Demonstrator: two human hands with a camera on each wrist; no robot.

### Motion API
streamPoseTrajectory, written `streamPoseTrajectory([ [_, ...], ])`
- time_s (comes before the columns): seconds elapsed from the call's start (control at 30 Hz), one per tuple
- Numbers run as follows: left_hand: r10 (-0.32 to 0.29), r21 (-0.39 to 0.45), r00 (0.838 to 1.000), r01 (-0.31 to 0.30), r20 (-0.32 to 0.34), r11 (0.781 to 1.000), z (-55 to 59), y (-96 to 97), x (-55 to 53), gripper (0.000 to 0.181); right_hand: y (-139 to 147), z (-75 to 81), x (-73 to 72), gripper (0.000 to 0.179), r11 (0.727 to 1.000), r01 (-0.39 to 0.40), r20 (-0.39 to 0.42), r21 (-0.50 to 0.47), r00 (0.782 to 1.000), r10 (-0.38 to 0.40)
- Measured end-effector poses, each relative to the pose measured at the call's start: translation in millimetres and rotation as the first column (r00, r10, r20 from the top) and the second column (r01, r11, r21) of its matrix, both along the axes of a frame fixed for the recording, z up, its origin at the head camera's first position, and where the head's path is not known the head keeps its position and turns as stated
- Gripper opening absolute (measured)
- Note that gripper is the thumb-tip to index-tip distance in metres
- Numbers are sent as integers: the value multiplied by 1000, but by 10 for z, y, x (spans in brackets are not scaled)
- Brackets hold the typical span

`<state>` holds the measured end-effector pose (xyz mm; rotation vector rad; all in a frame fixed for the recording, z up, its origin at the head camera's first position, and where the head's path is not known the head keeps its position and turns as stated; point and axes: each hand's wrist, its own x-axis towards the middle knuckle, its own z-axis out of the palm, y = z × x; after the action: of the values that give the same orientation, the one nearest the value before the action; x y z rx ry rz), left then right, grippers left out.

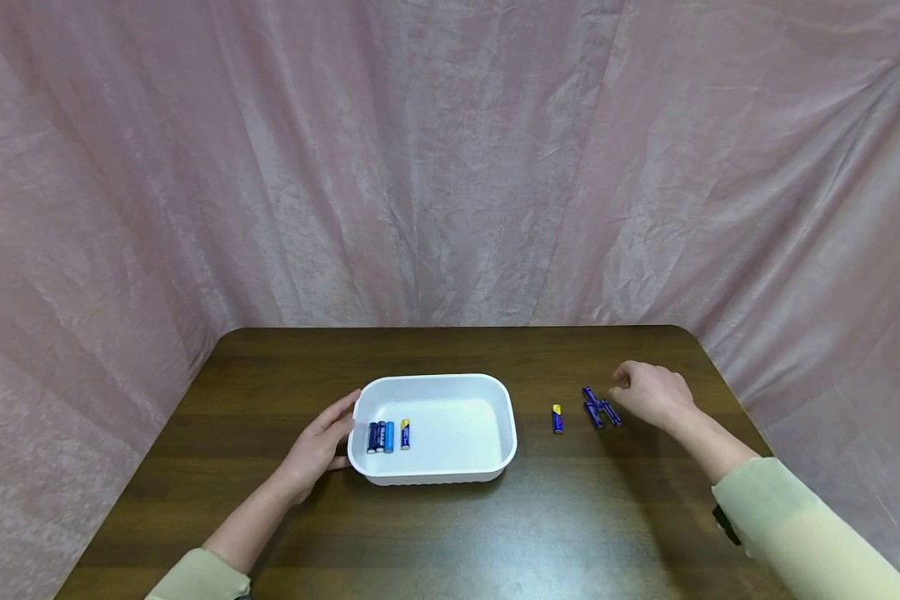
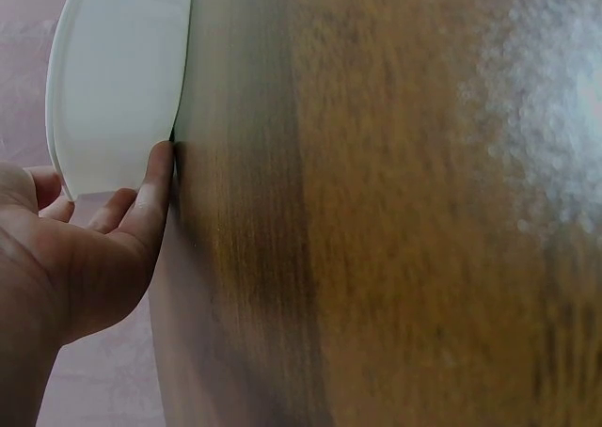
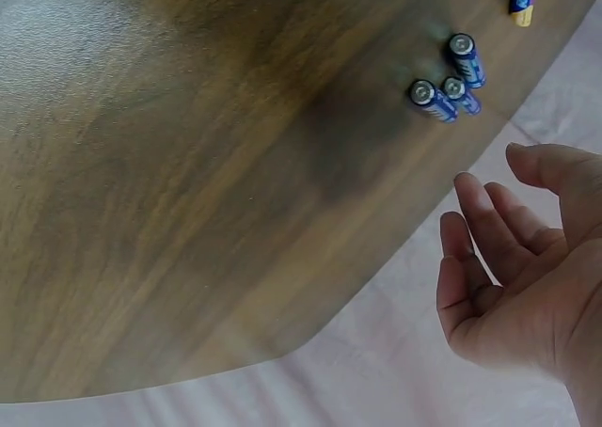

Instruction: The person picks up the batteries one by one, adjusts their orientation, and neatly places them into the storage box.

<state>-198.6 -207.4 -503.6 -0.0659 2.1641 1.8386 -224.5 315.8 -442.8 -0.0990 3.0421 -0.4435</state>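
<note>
With my left hand (image 1: 317,446) I am bracing the left end of the white tray (image 1: 450,478), fingers spread along the wall and thumb apart by its near left corner. Inside, towards that end, two dark batteries (image 1: 372,437) and a light blue battery (image 1: 389,437) are lying side by side, a yellow-and-blue battery (image 1: 405,435) just to their right. My right hand (image 1: 654,395) is hovering towards the right edge of the table (image 1: 450,542), fingers loosely bent, thumb apart, pinching nothing. Three blue batteries (image 1: 594,415) are touching in a cluster beside it; a lone battery (image 1: 557,421) is lying between them and the tray's right end. Since they're round and crowded, a clumsy pinch could be sending a neighbour rolling towards that right edge; a hard left push could be sliding the tray.
</note>
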Motion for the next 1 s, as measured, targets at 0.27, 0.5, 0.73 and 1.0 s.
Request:
streamPoseTrajectory([
  [0.27, 2, 0, 1000, -2, 3, 1000, 3, 3, 6, 50, 22, -68, 42, 40, 1000, 12, 83, -13, 996, -11],
  [0.5, -5, -1, 1000, 5, 0, 1000, 4, -2, 3, 50, 21, -126, 32, 36, 994, 52, 170, -92, 985, -36],
  [0.73, -7, 0, 1000, 7, 0, 1000, -1, -8, 2, 50, 18, -145, 0, 31, 991, 75, 194, -108, 980, -53],
  [1.0, -2, 6, 1000, 2, 1, 1000, -8, -4, -2, 50, 2, -205, -25, 19, 989, 90, 211, -121, 976, -63],
])
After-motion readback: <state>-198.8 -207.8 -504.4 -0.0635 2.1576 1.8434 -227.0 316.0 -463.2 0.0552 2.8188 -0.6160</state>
